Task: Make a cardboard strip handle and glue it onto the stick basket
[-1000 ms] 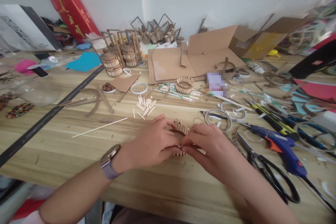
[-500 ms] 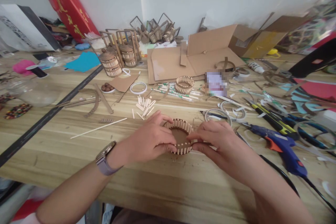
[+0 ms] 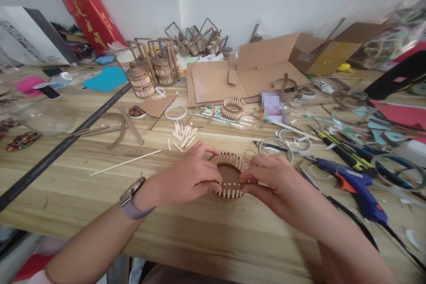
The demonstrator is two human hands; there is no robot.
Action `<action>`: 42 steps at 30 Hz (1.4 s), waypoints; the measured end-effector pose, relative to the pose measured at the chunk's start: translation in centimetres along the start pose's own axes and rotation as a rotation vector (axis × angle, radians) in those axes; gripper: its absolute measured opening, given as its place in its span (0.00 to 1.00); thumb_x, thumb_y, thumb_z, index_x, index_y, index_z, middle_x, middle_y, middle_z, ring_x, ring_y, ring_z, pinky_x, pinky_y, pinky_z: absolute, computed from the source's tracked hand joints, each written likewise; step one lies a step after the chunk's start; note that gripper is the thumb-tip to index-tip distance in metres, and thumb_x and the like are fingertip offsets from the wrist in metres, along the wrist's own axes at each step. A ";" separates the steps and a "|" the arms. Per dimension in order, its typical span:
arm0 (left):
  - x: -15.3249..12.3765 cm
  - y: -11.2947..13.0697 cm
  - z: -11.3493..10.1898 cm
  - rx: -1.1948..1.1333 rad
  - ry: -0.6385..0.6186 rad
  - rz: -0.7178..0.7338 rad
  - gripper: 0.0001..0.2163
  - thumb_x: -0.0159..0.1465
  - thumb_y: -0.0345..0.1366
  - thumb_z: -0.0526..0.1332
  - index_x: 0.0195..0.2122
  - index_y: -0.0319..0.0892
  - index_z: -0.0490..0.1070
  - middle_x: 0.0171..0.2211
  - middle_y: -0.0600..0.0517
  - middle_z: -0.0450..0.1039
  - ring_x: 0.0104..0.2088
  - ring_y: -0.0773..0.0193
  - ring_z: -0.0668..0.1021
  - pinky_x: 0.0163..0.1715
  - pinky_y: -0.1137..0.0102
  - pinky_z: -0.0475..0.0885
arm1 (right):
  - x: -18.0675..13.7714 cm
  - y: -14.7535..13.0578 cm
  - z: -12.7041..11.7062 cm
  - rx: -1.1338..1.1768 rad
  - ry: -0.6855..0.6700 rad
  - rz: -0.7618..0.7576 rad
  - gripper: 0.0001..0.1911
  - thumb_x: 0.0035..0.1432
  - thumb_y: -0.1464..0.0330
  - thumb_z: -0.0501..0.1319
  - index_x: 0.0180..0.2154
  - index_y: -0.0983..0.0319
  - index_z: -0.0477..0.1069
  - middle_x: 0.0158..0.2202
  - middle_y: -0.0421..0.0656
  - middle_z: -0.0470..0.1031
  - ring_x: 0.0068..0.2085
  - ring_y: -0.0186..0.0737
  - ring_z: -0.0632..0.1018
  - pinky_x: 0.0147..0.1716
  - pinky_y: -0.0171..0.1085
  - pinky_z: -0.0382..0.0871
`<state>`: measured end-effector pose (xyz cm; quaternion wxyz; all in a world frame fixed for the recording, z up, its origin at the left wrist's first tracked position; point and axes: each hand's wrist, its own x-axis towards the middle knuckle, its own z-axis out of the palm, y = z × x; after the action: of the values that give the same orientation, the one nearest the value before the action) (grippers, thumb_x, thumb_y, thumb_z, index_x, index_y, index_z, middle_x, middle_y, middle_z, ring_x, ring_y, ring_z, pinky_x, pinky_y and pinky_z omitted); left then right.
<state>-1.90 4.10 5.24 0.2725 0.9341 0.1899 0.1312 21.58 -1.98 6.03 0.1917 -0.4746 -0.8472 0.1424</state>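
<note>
While half curled, hands pinch basket

Wooden table bearing sticks, glue gun

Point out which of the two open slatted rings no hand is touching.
The farther slatted ring, just in front of the cardboard; the left hand and right hand touch the nearer ring.

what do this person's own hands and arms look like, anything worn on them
Both hands are ungloved. The left hand has a round watch with a gold-toned rim at the wrist, on a lilac strap; a pale pink sleeve edge shows farther up. The right hand has no watch, and no sleeve shows there.
</note>
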 end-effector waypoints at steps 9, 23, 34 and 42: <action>1.1 1.1 2.0 0.012 0.156 -0.112 0.06 0.61 0.38 0.68 0.33 0.42 0.78 0.34 0.50 0.77 0.48 0.56 0.72 0.52 0.61 0.63 | 0.6 -0.5 1.0 0.015 0.004 0.035 0.05 0.60 0.74 0.62 0.33 0.58 0.74 0.30 0.40 0.73 0.36 0.42 0.74 0.38 0.42 0.59; 1.5 0.2 4.6 0.131 0.366 -0.164 0.03 0.61 0.31 0.66 0.31 0.39 0.75 0.34 0.48 0.76 0.45 0.56 0.72 0.48 0.60 0.66 | 1.2 -1.5 1.1 0.213 -0.044 0.259 0.07 0.58 0.74 0.59 0.28 0.59 0.72 0.25 0.37 0.73 0.29 0.36 0.73 0.30 0.35 0.61; 1.3 -0.6 5.1 0.154 0.355 -0.157 0.03 0.62 0.33 0.66 0.33 0.39 0.76 0.36 0.48 0.77 0.47 0.54 0.72 0.49 0.60 0.68 | 1.4 0.0 2.1 0.217 -0.090 0.374 0.06 0.57 0.69 0.59 0.29 0.59 0.72 0.25 0.37 0.73 0.29 0.37 0.72 0.30 0.36 0.59; 1.4 -0.3 5.1 0.173 0.280 -0.153 0.10 0.66 0.38 0.61 0.32 0.38 0.77 0.30 0.49 0.76 0.50 0.52 0.70 0.55 0.55 0.64 | 1.8 0.8 3.0 0.172 -0.033 0.393 0.07 0.54 0.72 0.62 0.25 0.59 0.71 0.24 0.36 0.74 0.28 0.37 0.73 0.31 0.36 0.59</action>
<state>1.07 2.58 1.13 0.1711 0.9095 0.3069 0.2222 19.90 -0.22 3.38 0.1863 -0.6103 -0.7259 0.2565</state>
